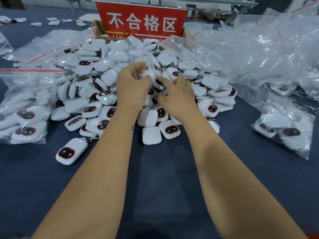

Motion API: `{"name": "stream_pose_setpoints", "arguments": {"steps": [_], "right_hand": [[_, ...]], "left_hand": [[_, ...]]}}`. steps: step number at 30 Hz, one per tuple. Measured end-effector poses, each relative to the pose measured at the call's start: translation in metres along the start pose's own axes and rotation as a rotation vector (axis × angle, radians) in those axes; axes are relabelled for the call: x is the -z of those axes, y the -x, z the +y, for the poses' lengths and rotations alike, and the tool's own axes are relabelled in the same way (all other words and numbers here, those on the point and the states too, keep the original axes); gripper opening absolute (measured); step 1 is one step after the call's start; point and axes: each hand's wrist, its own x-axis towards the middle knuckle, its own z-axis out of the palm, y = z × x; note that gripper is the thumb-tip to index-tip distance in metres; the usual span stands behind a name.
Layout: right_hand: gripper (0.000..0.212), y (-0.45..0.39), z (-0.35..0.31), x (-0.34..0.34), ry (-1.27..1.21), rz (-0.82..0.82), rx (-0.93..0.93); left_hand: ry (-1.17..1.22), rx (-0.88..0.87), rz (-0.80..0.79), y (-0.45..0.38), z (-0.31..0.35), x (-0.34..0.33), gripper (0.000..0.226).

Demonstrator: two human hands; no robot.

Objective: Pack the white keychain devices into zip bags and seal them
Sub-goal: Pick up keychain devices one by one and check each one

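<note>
A big pile of white keychain devices (pixel 110 78) with black, red-ringed screens covers the middle of the dark blue table. My left hand (pixel 132 83) hovers over the pile's centre and pinches the edge of a clear zip bag (pixel 146 54) that stands up in front of it. My right hand (pixel 176 94) lies just to its right, fingers bent down among the devices beneath the bag; whether it holds one is hidden. One device (pixel 71 150) lies alone at the pile's near left edge.
Filled zip bags lie at the left (pixel 22 107) and at the right (pixel 284 128). A heap of empty clear bags (pixel 259 49) fills the back right. A red sign (pixel 140 19) stands in a cardboard box behind the pile.
</note>
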Motion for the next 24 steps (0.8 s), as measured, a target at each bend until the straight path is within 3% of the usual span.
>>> {"name": "stream_pose_setpoints", "arguments": {"steps": [10,16,20,24], "right_hand": [[0.056,0.0,-0.002,-0.003,0.062,0.03,-0.029],[0.036,0.003,-0.002,-0.003,0.01,0.127,-0.004],[0.032,0.002,-0.005,0.003,-0.171,0.205,-0.027],[0.021,0.003,-0.011,0.009,-0.501,0.385,-0.101]], "left_hand": [[-0.017,0.001,-0.009,0.002,0.003,0.001,0.038],[-0.007,0.02,-0.003,0.004,0.005,0.001,0.03],[0.074,0.086,0.009,0.004,0.006,0.001,0.02],[0.091,0.079,-0.024,0.006,0.008,0.0,0.01]]}}
